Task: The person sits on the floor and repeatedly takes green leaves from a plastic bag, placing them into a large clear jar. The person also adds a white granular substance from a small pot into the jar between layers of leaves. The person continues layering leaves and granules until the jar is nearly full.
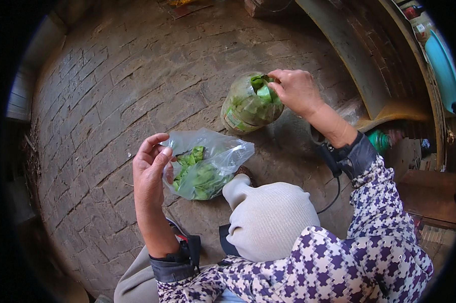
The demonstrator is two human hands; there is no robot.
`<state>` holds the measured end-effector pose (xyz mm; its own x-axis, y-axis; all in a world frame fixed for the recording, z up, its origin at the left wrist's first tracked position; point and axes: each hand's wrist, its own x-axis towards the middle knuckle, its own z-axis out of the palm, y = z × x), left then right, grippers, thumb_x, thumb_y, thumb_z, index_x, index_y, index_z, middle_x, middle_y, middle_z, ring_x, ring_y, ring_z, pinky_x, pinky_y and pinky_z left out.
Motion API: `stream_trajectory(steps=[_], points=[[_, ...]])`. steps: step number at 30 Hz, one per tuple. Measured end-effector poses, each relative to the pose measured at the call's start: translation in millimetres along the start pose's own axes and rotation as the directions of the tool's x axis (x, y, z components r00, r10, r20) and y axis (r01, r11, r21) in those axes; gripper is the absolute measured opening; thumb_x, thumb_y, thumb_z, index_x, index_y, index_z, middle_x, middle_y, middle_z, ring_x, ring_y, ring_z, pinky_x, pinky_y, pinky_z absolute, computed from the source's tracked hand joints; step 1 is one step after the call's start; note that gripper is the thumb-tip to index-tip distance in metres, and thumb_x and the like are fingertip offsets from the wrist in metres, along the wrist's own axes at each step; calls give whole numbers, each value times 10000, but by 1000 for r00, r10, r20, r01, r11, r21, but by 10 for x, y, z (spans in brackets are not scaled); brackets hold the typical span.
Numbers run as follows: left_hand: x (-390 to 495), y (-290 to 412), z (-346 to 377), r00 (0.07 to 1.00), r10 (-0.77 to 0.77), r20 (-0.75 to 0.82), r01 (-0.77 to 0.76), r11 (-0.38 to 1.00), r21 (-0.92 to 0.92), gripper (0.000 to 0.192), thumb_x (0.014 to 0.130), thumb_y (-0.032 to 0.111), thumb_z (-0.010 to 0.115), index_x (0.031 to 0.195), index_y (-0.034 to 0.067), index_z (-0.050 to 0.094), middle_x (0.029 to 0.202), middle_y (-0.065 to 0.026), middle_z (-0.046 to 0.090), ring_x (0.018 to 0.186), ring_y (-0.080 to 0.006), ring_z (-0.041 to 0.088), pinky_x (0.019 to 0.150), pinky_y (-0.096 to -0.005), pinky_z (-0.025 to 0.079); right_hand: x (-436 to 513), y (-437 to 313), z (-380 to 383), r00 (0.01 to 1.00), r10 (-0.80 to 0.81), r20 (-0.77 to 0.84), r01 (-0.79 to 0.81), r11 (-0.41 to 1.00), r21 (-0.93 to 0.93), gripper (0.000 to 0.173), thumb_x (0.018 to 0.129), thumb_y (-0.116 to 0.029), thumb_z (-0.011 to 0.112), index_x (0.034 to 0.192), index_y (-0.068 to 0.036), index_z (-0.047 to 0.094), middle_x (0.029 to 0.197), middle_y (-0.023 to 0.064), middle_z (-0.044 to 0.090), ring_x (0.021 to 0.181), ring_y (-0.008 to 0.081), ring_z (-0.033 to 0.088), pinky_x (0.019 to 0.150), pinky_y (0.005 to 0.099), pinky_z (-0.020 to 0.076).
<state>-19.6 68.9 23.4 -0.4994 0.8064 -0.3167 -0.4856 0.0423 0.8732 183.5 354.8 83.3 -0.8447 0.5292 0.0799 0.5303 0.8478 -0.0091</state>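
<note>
My left hand [149, 163] grips the rim of a clear plastic bag [228, 146], its thumb and fingers around the film. Inside the bag lie torn green leaves [197, 176], partly blurred by the plastic. Farther ahead, a large clear plastic bottle [233, 100] with an opening in its upper side is packed with greens and bears a label. At that opening my right hand [294, 89] pinches a green leaf [264, 91] that sticks out. Its fingertips lie against the rim, and part of the leaf is hidden behind them.
Worn brick paving [137, 91] spreads under everything. A curved metal-edged structure [349, 53] rises at the upper right, with a turquoise basin [443, 70] beyond it. Beneath my right forearm are a black cable [335, 195] and a green bottle [379, 141]. My covered knee [273, 219] is close to the bag.
</note>
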Motion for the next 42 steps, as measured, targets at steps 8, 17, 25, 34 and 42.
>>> stream_trajectory(steps=[8, 17, 25, 34, 42], points=[[-8, -42, 66, 1000, -1, 21, 1, 1000, 20, 344, 880, 142, 631, 1173, -14, 543, 820, -17, 576, 559, -31, 493, 419, -172, 362, -39, -13, 138, 938, -202, 281, 169, 976, 135, 366, 845, -20, 476, 1174, -60, 630, 1187, 150, 632, 1077, 330, 603, 936, 400, 486], [-12, -76, 87, 1000, 16, 12, -16, 1000, -11, 334, 870, 142, 640, 1156, -11, 562, 793, -37, 587, 520, -46, 472, 424, -192, 358, 196, 128, 4, 879, 62, 474, -231, 923, 308, 301, 829, -105, 677, 1086, 46, 639, 926, 147, 711, 794, 187, 686, 757, 298, 541], [-14, -64, 92, 999, -10, 40, 10, 1000, -5, 320, 886, 144, 625, 1161, -4, 556, 831, -19, 575, 551, -38, 481, 426, -179, 354, 245, 199, 46, 741, -29, 671, -441, 733, 518, 309, 853, -198, 695, 1072, 20, 688, 889, 71, 694, 736, 114, 628, 669, 281, 548], [-45, -106, 70, 999, 1, 50, -1, 1000, -17, 331, 882, 152, 634, 1165, -2, 558, 824, -21, 584, 540, -33, 478, 430, -176, 361, 245, 218, 206, 585, -258, 769, -583, 526, 620, 318, 917, -301, 559, 675, -105, 495, 660, -52, 405, 611, 84, 368, 617, 257, 369], [-75, -163, 77, 999, 37, 23, -37, 999, -18, 354, 865, 161, 666, 1152, -14, 556, 787, -41, 595, 495, -46, 468, 405, -194, 353, 341, 92, 157, 479, -156, 864, -553, 711, 435, 204, 849, -226, 587, 819, -30, 634, 731, -30, 539, 682, 77, 498, 654, 234, 441]])
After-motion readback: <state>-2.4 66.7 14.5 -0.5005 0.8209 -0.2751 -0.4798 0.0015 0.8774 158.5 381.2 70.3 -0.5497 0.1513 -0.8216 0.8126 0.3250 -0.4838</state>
